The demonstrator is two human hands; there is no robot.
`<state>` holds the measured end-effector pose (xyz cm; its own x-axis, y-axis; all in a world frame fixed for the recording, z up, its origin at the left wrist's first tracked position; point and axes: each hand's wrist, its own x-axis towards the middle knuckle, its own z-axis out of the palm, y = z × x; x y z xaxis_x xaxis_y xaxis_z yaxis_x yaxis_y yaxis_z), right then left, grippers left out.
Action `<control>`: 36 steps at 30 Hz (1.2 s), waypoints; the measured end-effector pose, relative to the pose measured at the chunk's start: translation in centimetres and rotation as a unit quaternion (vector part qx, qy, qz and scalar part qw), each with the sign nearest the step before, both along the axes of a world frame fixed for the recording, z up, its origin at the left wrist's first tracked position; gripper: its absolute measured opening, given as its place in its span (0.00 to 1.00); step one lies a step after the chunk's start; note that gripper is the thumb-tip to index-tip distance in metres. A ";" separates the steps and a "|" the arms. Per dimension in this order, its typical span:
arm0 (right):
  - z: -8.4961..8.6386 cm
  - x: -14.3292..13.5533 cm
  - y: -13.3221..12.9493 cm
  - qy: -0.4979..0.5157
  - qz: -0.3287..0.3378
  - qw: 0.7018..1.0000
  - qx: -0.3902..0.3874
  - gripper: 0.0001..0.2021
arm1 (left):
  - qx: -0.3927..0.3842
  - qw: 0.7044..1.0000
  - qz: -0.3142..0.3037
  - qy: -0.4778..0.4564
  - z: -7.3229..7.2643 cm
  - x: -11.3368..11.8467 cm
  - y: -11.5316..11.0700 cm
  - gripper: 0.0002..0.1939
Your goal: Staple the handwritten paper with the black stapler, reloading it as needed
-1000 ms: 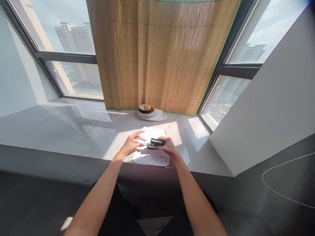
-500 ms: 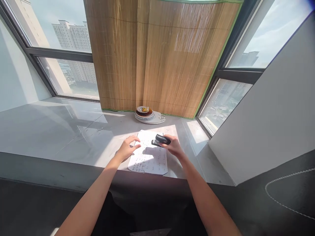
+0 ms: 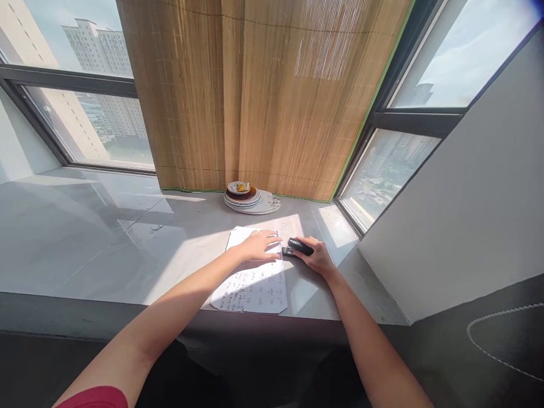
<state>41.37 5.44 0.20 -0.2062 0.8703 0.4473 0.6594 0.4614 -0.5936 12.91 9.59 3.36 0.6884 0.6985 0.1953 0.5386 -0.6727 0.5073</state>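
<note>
A black stapler [image 3: 300,246] is in the grip of my right hand [image 3: 321,258], just off the right edge of the paper. Its jaw points left toward the sheets. Handwritten white paper [image 3: 259,292] lies on the sill near its front edge, perhaps more than one sheet. Across the upper part of the paper rests my left hand [image 3: 260,246], palm down, its fingers stretched toward the right edge and the stapler. Whether the stapler's jaw touches the paper edge I cannot tell.
Behind the paper, a stack of plates [image 3: 244,198] stands on the grey stone sill [image 3: 106,243]. A bamboo blind [image 3: 263,102] hangs behind it, between two windows. On the right a white wall [image 3: 467,198] slants in, with a bead cord [image 3: 476,340] below.
My left hand has moved right, from beside the paper's left edge onto its upper part. My right hand has carried the stapler from above the paper to its right edge.
</note>
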 end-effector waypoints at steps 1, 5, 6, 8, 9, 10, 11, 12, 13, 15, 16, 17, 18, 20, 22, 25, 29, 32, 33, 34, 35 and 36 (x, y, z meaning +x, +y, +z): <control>0.0 0.0 0.0 -0.014 0.003 1.000 0.006 0.18 | -0.014 1.000 0.005 0.013 -0.2 0.5 0.1 0.28; -0.3 0.1 0.3 -0.056 0.011 0.997 0.053 0.17 | -0.016 0.997 0.014 0.075 -0.4 1.6 -0.5 0.35; -0.4 0.0 0.3 -0.061 0.011 0.996 0.065 0.16 | -0.014 0.996 0.022 0.082 -0.3 1.8 -0.8 0.39; -0.7 0.0 0.5 -0.071 0.007 0.994 0.085 0.16 | -0.018 0.994 0.050 0.094 -0.1 2.2 -1.3 0.48; -0.8 0.0 0.6 -0.076 0.002 0.993 0.091 0.15 | -0.019 0.993 0.066 0.098 -0.1 2.4 -1.4 0.49; -0.9 0.0 0.6 -0.083 -0.004 0.992 0.095 0.15 | -0.016 0.992 0.076 0.100 0.0 2.5 -1.6 0.48; -0.9 0.0 0.6 -0.090 -0.010 0.991 0.097 0.15 | -0.009 0.992 0.081 0.099 -0.1 2.6 -1.7 0.45; -0.9 0.0 0.6 -0.097 -0.016 0.990 0.098 0.15 | 0.000 0.992 0.081 0.095 -0.1 2.7 -1.8 0.41; -0.9 -0.1 0.6 -0.104 -0.021 0.990 0.098 0.15 | 0.010 0.993 0.078 0.090 -0.2 2.8 -1.9 0.36; -1.0 -0.2 0.5 -0.113 -0.028 0.988 0.098 0.15 | 0.027 0.993 0.081 0.079 -0.5 2.9 -2.2 0.31; -1.1 -0.3 0.4 -0.115 -0.030 0.988 0.100 0.15 | 0.031 0.993 0.088 0.077 -0.6 3.0 -2.4 0.30; -1.2 -0.4 0.4 -0.115 -0.031 0.988 0.101 0.15 | 0.031 0.992 0.096 0.076 -0.7 3.1 -2.6 0.30; -1.2 -0.5 0.5 -0.115 -0.032 0.988 0.102 0.15 | 0.028 0.991 0.104 0.076 -0.7 3.2 -2.9 0.29; -1.4 -0.7 0.9 -0.115 -0.041 0.988 0.100 0.15 | 0.010 0.990 0.121 0.074 -0.8 3.6 -3.3 0.27; -1.3 -1.0 1.9 -0.116 -0.058 0.988 0.089 0.15 | -0.003 0.988 0.138 0.073 -0.8 4.0 -3.6 0.26; -1.0 -1.4 4.5 -0.110 -0.076 0.989 0.070 0.16 | 0.012 0.982 0.169 0.088 -0.7 4.2 -4.0 0.25; -0.4 -1.6 7.8 -0.089 -0.064 0.992 0.068 0.17 | 0.042 0.976 0.177 0.118 -0.4 4.1 -4.2 0.23; -0.4 -1.3 8.8 -0.077 -0.051 0.993 0.073 0.17 | 0.053 0.978 0.152 0.132 -0.5 4.0 -4.0 0.24; -0.3 -1.1 8.8 -0.075 -0.043 0.994 0.073 0.17 | 0.054 0.978 0.148 0.138 -0.6 4.0 -3.9 0.24; -0.3 -0.9 8.8 -0.074 -0.035 0.994 0.072 0.17 | 0.055 0.977 0.147 0.143 -0.7 4.1 -3.8 0.25; -0.2 -0.7 8.7 -0.075 -0.028 0.994 0.071 0.17 | 0.056 0.976 0.149 0.146 -0.9 4.1 -3.7 0.25; 0.0 -0.5 8.5 -0.078 -0.022 0.994 0.068 0.17 | 0.056 0.976 0.153 0.148 -1.0 4.2 -3.6 0.26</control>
<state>40.85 13.96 0.17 -0.2451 0.8133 0.5277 0.7604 0.4989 -0.4158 17.10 6.02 2.33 0.4893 0.8656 0.1064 0.8342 -0.5001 0.2324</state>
